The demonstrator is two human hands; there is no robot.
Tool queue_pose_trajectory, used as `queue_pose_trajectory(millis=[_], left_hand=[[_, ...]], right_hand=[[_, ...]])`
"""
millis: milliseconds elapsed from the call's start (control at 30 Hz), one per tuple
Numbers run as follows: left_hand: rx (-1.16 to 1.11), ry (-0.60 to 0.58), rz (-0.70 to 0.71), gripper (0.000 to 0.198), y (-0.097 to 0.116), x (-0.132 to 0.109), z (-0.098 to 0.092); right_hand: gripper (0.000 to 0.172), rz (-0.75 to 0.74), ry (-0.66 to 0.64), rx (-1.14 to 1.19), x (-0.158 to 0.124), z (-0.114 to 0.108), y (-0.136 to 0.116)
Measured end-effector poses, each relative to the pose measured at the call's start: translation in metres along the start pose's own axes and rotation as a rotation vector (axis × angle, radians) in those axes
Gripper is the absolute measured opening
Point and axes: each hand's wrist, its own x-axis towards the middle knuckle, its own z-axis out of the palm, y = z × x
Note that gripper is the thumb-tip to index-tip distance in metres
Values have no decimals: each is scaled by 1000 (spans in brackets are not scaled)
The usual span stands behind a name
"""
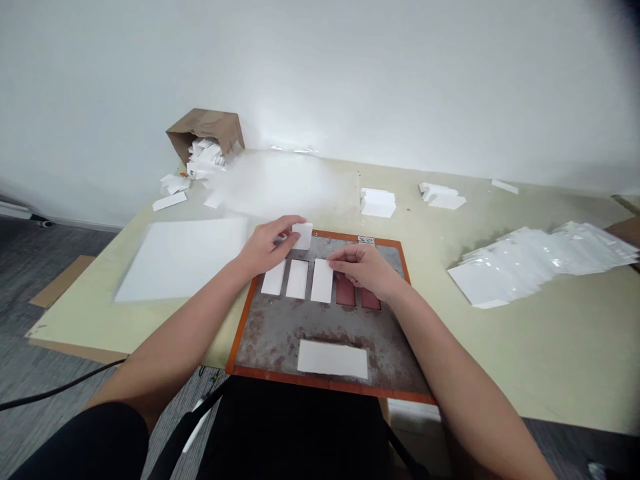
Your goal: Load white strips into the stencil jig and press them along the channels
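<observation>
A grey, stained board (pixel 280 333) with an orange edge lies in front of me, with a row of rectangular slots. White cards fill the two left slots. My left hand (pixel 267 247) pinches a small white card (pixel 303 237) above the board's far edge; whether it is one card or a stack I cannot tell. With thumb and fingers, my right hand (pixel 364 268) grips the upper right edge of another white card (pixel 321 283) at the third slot. Two reddish-brown slots (pixel 345 291) show partly under my right hand. A wide white label (pixel 333 359) lies along the board's near side.
A cardboard box (pixel 220 123) spilling white cards stands at the back left. White sheets (pixel 180 257) lie left of the board. Card stacks (pixel 378 203) sit behind it, and a fanned row of clear plastic sleeves (pixel 530 260) lies right. A black cable (pixel 60 388) hangs left.
</observation>
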Motion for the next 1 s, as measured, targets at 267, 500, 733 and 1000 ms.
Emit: queue_pose_trajectory(millis=[267, 500, 733, 1000], left_hand=[[7, -7, -1, 27, 0, -2, 1], [4, -9, 0, 28, -2, -3, 2], [9, -16, -3, 28, -1, -3, 1], [13, -24, -7, 27, 1, -2, 1]], right_hand=[[20, 3, 16, -9, -1, 1, 0], [25, 16, 29, -16, -2, 2, -2], [23, 12, 32, -23, -3, 2, -3], [23, -4, 21, -26, -2, 1, -2]])
